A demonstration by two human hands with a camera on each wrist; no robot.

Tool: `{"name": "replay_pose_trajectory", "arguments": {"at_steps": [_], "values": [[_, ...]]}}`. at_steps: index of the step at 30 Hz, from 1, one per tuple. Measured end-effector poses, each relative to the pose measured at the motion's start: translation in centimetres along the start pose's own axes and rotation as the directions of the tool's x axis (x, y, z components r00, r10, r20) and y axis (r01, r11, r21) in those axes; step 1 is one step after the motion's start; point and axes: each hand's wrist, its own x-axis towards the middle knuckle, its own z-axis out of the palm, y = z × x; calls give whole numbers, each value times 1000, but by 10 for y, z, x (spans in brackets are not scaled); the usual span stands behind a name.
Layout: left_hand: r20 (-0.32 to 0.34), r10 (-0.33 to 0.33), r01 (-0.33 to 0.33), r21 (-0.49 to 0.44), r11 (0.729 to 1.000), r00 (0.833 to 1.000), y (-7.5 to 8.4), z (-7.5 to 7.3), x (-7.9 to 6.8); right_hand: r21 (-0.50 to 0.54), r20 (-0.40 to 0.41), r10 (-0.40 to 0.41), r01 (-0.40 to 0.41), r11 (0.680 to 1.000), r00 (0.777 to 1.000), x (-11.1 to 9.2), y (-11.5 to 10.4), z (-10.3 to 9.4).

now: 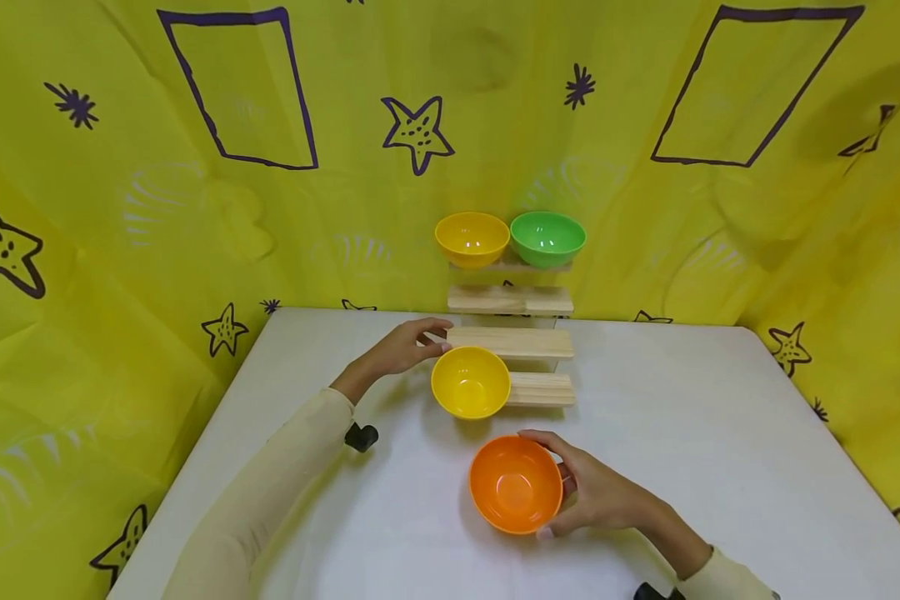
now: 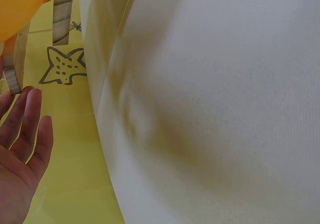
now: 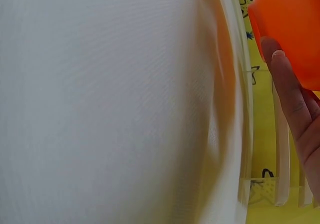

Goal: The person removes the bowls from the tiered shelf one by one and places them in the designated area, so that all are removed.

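My right hand [image 1: 603, 492] grips an orange bowl [image 1: 516, 485] at its right side, fingers at the far rim and thumb at the near rim. In the right wrist view, fingers [image 3: 292, 102] lie along the outside of this orange bowl [image 3: 292, 32]. My left hand [image 1: 405, 346] reaches to the left end of a wooden step rack [image 1: 510, 342], fingertips right at a slat's end. Its fingers [image 2: 30, 119] are nearly straight in the left wrist view, beside the slat [image 2: 14, 77]. Just below that hand, a yellow bowl [image 1: 470, 383] overlaps the rack's lowest step, near the thumb.
A yellow-orange bowl [image 1: 472, 239] and a green bowl [image 1: 547, 239] stand side by side on the rack's top step. The rack is at the back of a white table [image 1: 690, 417]. Yellow patterned cloth [image 1: 360, 208] hangs behind and along both sides.
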Motion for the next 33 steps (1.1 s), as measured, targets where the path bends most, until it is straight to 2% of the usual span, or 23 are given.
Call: {"name": "replay_pose_trajectory", "arguments": {"at_steps": [13,20,33], "values": [[-14,5,-5,0,1000,1000,1,-1,3,18,33,4,-5,1000,999,9,-4,0],[-5,-6,6,1,1000,1000,-3,0,1,45,67,38,-42,998,997,14,-4,8],[-3,6,-6,4,1000,1000,-1,0,0,16,76,43,-45,999,996,24,-5,16]]}}
